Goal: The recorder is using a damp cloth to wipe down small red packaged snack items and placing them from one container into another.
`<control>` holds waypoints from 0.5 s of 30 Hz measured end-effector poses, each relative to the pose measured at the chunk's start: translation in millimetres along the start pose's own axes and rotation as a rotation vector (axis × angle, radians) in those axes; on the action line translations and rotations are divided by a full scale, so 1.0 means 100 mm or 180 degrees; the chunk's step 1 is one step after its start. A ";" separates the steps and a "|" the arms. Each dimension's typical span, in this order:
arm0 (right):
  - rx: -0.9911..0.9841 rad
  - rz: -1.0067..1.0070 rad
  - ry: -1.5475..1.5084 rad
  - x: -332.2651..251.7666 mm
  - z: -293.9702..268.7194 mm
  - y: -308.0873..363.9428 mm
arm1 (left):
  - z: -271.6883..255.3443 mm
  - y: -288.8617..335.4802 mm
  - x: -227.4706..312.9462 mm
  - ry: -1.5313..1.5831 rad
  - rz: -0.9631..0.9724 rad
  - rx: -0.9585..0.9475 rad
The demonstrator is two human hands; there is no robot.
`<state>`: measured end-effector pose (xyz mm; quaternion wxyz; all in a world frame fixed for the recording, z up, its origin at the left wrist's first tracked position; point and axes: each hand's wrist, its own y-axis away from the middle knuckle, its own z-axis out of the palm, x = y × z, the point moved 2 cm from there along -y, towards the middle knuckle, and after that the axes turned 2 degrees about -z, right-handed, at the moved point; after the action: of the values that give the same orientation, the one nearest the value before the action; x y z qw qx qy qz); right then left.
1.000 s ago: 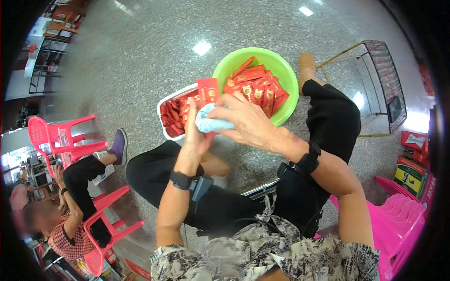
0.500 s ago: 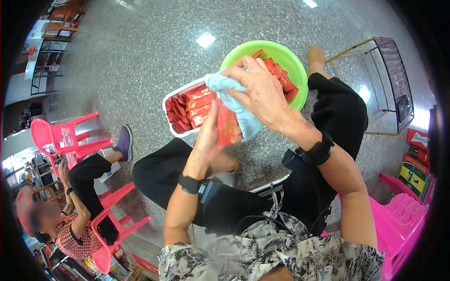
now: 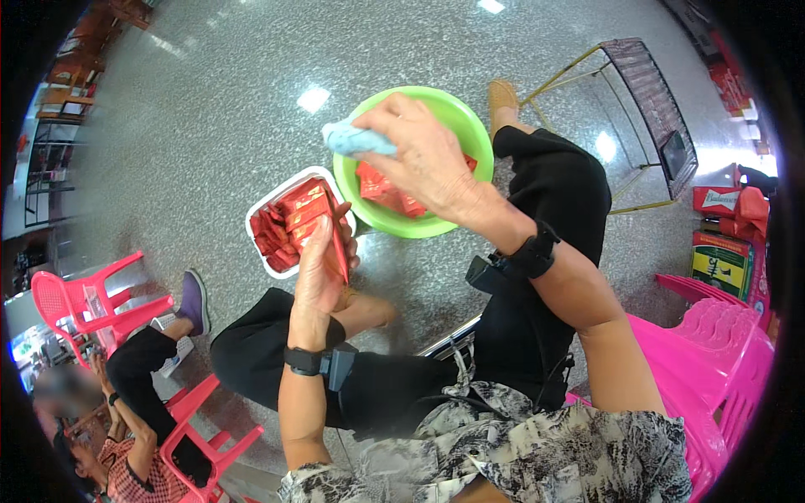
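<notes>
On the floor (image 3: 226, 109), the box (image 3: 278, 199) with packets (image 3: 277, 230) stands just left of the basin (image 3: 461, 126), which also has packets inside. Farther right there is a stool (image 3: 644, 101).

Bright pink chairs (image 3: 703, 339) stand beside a yellow-and-green carton (image 3: 721, 264), near a metal-framed stool (image 3: 639, 88).

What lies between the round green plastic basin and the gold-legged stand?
Head view shows the person's tan right shoe and black right trouser leg there, beside the basin.
</notes>
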<state>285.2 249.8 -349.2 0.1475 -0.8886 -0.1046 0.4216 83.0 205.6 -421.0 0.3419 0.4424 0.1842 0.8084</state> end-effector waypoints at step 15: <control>-0.1525 -0.0492 0.0024 -0.16 0.47 0.48 | 0.11 0.00 -0.05 0.0541 0.0162 0.0081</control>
<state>241.3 207.8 -383.3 -0.0351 -0.8891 -0.2687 0.3689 94.1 202.4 -417.8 0.2987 0.3810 0.2115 0.8491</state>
